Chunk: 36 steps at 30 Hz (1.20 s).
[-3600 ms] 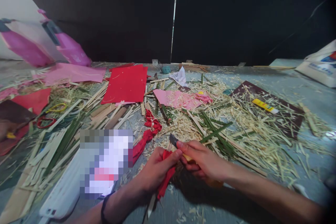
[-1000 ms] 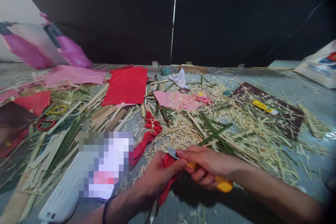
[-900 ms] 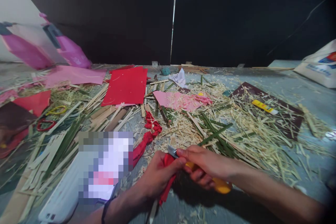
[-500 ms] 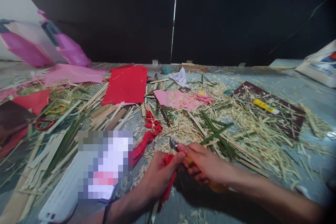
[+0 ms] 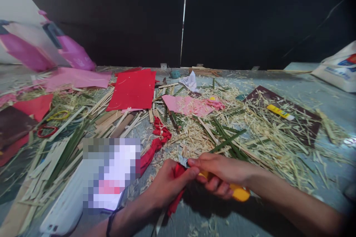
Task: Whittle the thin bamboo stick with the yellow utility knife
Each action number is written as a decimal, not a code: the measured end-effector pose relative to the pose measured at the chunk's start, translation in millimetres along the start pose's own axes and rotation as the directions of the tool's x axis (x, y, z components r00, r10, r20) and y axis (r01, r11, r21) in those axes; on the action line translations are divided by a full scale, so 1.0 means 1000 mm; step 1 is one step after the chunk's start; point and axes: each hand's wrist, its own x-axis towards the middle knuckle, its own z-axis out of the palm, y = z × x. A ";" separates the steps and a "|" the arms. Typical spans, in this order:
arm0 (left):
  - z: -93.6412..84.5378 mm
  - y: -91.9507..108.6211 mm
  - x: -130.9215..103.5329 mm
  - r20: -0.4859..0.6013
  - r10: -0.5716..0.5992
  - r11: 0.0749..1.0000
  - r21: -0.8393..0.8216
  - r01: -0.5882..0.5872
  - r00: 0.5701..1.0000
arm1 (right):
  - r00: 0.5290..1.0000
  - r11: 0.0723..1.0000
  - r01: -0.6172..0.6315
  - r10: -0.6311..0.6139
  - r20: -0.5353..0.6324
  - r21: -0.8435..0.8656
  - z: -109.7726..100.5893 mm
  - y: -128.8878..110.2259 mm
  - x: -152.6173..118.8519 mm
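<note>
My left hand (image 5: 165, 183) is closed round crumpled red cloth or crepe paper (image 5: 175, 204), its thumb pointing toward my right hand. A pale strip (image 5: 159, 222) sticks out below the red wrap. My right hand (image 5: 218, 172) grips a yellow-handled knife (image 5: 240, 193), thumb up by the metal blade. The blade lies just past the left fingertips, against the tip of a pale bamboo piece (image 5: 184, 151); the exact contact is partly hidden. Both thumbs nearly touch. Left of the hands lies a twisted red strip (image 5: 155, 146).
A blurred-out phone (image 5: 115, 174) rests on a white device (image 5: 65, 200) at left. Bamboo shavings (image 5: 258, 133) and split strips litter the floor. Red sheets (image 5: 133, 90), pink paper (image 5: 189, 104), red-handled scissors (image 5: 48, 131) and a yellow glue tube (image 5: 279, 112) lie around.
The right hand has turned and shifted slightly, so more of the yellow handle shows. The blade has tilted and moved a little down. The left hand keeps its hold on the red wrap.
</note>
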 end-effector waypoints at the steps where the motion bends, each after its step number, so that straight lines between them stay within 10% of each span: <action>1: -0.001 0.001 0.001 0.003 0.000 1.000 0.021 0.000 1.000 | 1.000 1.000 0.006 -0.006 -0.005 -0.002 0.000 0.000 0.000; 15: 0.004 -0.001 0.006 -0.104 -0.022 0.998 0.059 0.028 0.994 | 0.906 0.984 0.113 -0.158 -0.392 -0.134 0.018 0.003 0.008; 36: -0.012 0.000 0.001 -0.014 0.176 0.913 0.375 -0.158 0.984 | 0.990 0.987 0.141 -0.142 -0.006 -0.083 -0.011 -0.004 -0.009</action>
